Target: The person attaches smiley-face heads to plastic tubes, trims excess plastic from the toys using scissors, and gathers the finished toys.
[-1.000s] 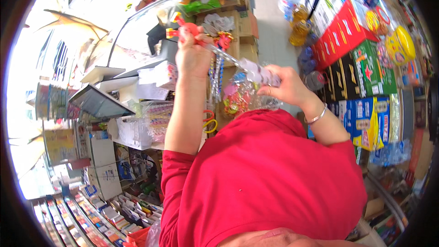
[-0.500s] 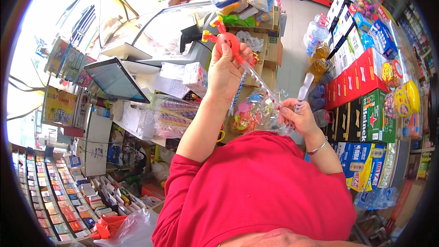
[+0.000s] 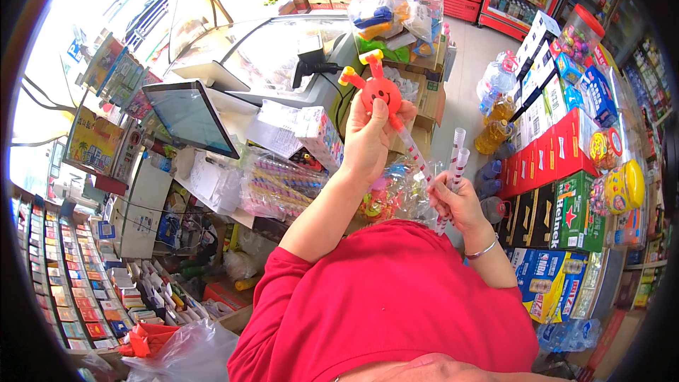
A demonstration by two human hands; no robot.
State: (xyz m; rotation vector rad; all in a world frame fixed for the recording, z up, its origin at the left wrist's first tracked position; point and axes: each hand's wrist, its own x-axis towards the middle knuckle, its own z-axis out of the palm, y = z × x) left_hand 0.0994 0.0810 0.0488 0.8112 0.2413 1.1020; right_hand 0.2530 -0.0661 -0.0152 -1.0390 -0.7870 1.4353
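Observation:
My left hand [image 3: 369, 134] pinches a red smiley-faced toy head [image 3: 378, 97], thumb on its front. Two red antennae with yellow tips stand up from it. From its lower end a clear tube with red and white stripes [image 3: 414, 151] slants down to the fingertips of my right hand [image 3: 458, 204]. That hand is closed around loose striped tubes [image 3: 459, 155], at least two, pointing upward, with their lower ends showing below the fist. Whether the right fingers also grip the toy's tube cannot be made out.
Beneath my hands lies a clear bag of colourful toys [image 3: 382, 194]. To the left are a bag of striped tubes [image 3: 279, 182], a monitor [image 3: 191, 119] and a handheld scanner [image 3: 311, 69]. Stacked drink cartons [image 3: 544, 152] and candy jars [image 3: 617, 187] line the right.
The view has shifted, so the surroundings sit differently. The loose tubes in my right hand now stand more upright and slightly apart. My left hand still grips the red toy head.

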